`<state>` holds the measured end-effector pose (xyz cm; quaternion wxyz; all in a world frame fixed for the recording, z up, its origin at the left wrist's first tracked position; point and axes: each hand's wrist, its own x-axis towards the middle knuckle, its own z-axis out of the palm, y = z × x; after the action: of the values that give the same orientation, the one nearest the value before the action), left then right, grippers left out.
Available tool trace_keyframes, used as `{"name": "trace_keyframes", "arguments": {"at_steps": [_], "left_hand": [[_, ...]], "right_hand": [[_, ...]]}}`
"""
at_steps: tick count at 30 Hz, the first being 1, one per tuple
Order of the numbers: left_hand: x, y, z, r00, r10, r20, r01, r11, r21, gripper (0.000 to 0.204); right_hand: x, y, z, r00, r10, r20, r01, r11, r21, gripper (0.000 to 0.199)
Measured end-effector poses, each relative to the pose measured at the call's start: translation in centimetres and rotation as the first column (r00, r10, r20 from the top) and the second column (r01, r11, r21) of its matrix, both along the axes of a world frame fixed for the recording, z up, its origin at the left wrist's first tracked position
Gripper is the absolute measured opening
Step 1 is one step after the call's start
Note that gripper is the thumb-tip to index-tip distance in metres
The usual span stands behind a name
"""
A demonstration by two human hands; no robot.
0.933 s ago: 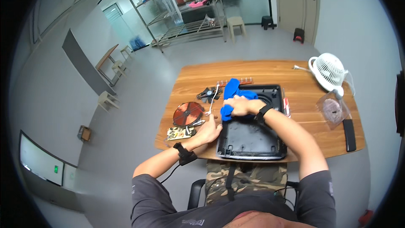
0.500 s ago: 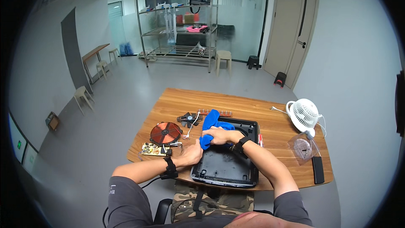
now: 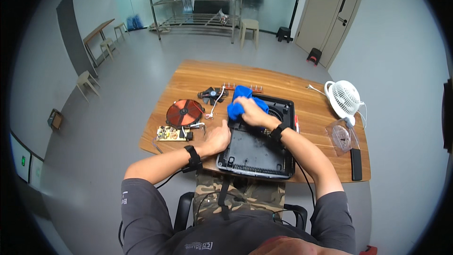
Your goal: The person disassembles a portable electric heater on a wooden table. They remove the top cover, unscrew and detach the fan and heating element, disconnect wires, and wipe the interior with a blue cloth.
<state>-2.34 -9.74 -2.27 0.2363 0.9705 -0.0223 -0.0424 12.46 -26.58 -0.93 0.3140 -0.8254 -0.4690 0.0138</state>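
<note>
A black plastic appliance housing (image 3: 255, 153) lies open on the wooden table (image 3: 283, 82) in front of me. My right hand (image 3: 250, 111) presses a bunched blue cloth (image 3: 238, 104) onto the housing's upper left part. My left hand (image 3: 218, 138) rests flat against the housing's left edge and holds nothing. Both wrists wear black bands.
Left of the housing lie a copper coil disc (image 3: 184, 112), a green circuit board (image 3: 171, 133), a small black fan (image 3: 212, 94) and white wires. A white desk fan (image 3: 343, 99), a clear bag (image 3: 340, 134) and a black bar (image 3: 356, 164) sit at the right. Shelving and stools stand beyond.
The view has tilted up toward the room. My right hand with the blue cloth stays on the housing's upper left, shifting slightly; my left hand keeps to the left edge.
</note>
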Motion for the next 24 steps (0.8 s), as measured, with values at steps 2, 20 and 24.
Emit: {"name": "trace_keyframes", "arguments": {"at_steps": [2,20,24], "left_hand": [[0.3,0.3,-2.4,0.993,0.040,0.114,-0.039,0.999,-0.013,0.030],[0.6,-0.2,-1.2,0.999,0.013,0.042,-0.012,1.000,-0.004,0.032],[0.6,0.0,-2.1,0.999,0.047,0.017,-0.047,0.999,0.021,0.032]], "right_hand": [[0.8,0.2,1.2,0.995,-0.092,-0.043,0.099,0.970,0.220,0.051],[-4.6,-5.8,3.0,0.964,0.256,0.078,-0.236,0.951,-0.201,0.051],[-5.9,-5.4,3.3,0.943,0.328,0.060,-0.285,0.887,-0.363,0.049]]}}
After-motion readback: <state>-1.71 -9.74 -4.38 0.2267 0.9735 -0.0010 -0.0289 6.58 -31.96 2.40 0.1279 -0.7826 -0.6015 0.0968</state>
